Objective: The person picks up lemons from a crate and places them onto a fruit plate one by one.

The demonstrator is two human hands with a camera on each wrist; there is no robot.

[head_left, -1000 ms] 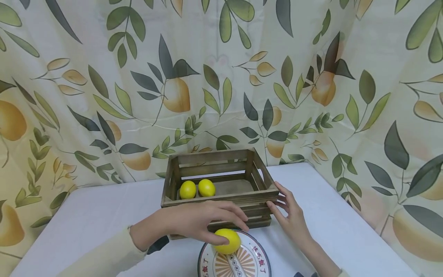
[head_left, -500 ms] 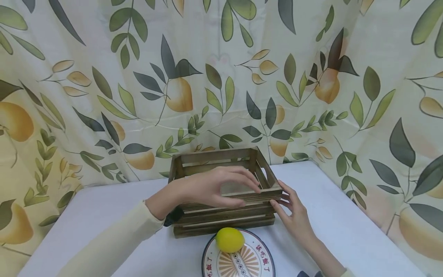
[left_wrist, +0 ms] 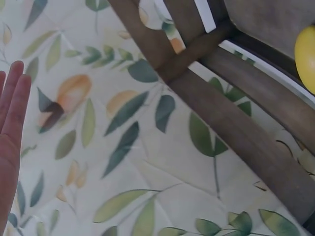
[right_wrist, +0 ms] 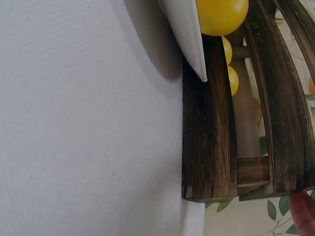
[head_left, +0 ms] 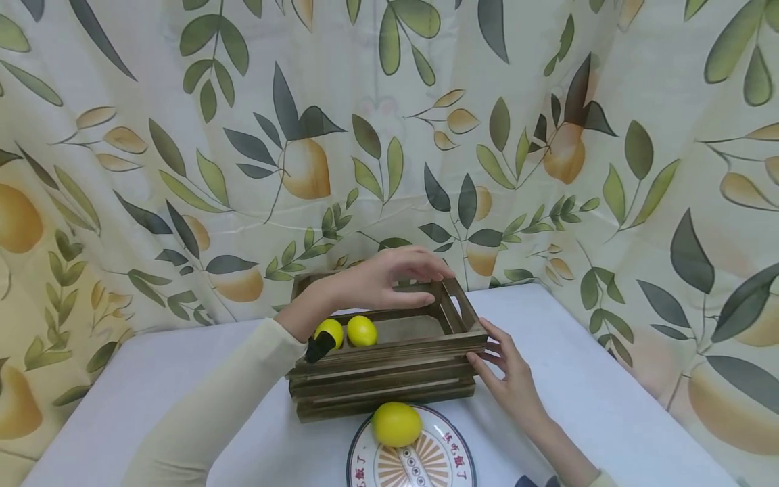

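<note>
A brown slatted wooden crate (head_left: 383, 372) stands at the middle of the table, with two yellow lemons (head_left: 362, 331) inside on its left. Over its interior hovers my left hand (head_left: 395, 281), fingers spread from the thumb and nothing held. In the left wrist view the fingers of that hand (left_wrist: 10, 113) look straight, beside the crate's rim board (left_wrist: 221, 132). My right hand (head_left: 511, 379) holds the crate's front right corner, thumb on the front and fingers at the side. Another lemon (head_left: 397, 425) lies on a round patterned plate (head_left: 450, 460) before the crate.
A white cloth (head_left: 584, 379) covers the table. Right behind the crate hangs a curtain (head_left: 377, 223) printed with leaves and fruit. The right wrist view shows the plate's rim (right_wrist: 184, 29) close to the crate's lower front slat (right_wrist: 209, 132).
From beside the lemon on the plate, my left hand has risen and moved away over the crate. That lemon stays on the plate. My right hand keeps its place at the corner.
</note>
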